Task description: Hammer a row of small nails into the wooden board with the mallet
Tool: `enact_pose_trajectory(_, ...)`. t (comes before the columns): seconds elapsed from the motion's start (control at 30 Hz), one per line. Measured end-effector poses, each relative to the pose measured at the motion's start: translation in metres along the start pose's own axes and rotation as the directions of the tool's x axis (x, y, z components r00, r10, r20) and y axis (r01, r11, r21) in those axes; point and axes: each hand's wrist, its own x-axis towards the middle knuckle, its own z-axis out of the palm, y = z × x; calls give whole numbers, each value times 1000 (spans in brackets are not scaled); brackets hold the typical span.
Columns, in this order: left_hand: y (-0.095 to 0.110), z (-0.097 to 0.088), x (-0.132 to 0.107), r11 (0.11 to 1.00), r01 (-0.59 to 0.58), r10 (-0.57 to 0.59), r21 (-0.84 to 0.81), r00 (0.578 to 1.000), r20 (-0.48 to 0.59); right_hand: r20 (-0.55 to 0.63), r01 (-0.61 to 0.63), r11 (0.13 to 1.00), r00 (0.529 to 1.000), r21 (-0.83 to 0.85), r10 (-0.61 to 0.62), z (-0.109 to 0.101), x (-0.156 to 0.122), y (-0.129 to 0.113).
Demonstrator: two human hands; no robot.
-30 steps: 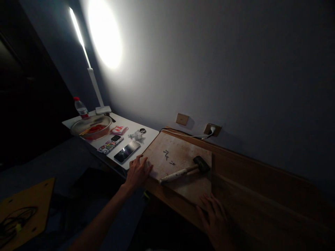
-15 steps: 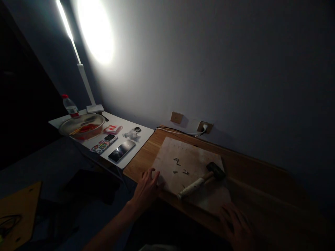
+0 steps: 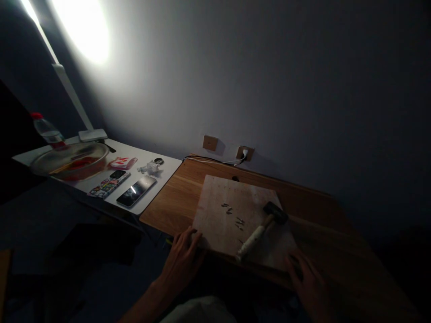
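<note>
A pale wooden board [image 3: 218,220] lies on a brown wooden table [image 3: 178,199]. My left hand [image 3: 183,260] grips the board's near left corner, fingers curled over its edge. My right hand [image 3: 308,282] holds the board's near right corner, fingers bent on top. A hammer [image 3: 261,231] with a black head and light handle rests on the board, between my hands. Several small dark nails [image 3: 234,215] are scattered on the board's middle.
A white side table [image 3: 158,177] at left carries two phones [image 3: 136,190], a glass bowl [image 3: 69,161] with red contents, a water bottle [image 3: 47,132] and a lamp base [image 3: 92,134]. Wall sockets [image 3: 244,153] with a white cable sit behind the table.
The board with hammer and nails has slid right and toward me along the table, away from the white side table. Both hands stayed on its near corners.
</note>
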Motion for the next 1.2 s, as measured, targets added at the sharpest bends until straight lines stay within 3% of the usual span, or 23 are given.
enact_pose_trajectory(0.2,-1,-5,-6,1000,-3,3,-5,1000,12,-24,-73,997,997,-13,73,-13,4,-15)
enact_pose_trajectory(0.33,-1,-10,9,999,3,-6,51,999,48,-49,-145,989,988,21,146,-19,19,-43)
enact_pose_trajectory(0.4,0,-6,26,998,-51,47,41,994,95,-34,-192,979,980,65,194,-19,31,-63)
enact_pose_trajectory(0.53,1,22,76,980,-198,191,-2,942,276,177,-195,957,972,217,157,-13,60,-101)
enact_pose_trajectory(0.6,1,41,103,978,-208,201,-22,909,364,282,-255,928,943,273,176,-10,74,-113)
enact_pose_trajectory(0.67,1,57,126,978,-204,205,-47,886,415,352,-344,912,901,225,253,-7,86,-119)
enact_pose_trajectory(0.8,6,71,147,948,-281,318,-150,839,442,388,-447,871,854,204,348,-8,98,-119)
enact_pose_trajectory(0.97,23,63,137,857,-397,508,-329,759,408,386,-500,803,845,325,370,-16,95,-105)
enact_pose_trajectory(1.1,43,61,125,818,-409,556,-404,743,373,380,-528,774,835,349,397,-18,85,-86)
enact_pose_trajectory(1.2,57,62,124,778,-409,592,-477,731,340,315,-511,776,855,370,412,-17,76,-74)
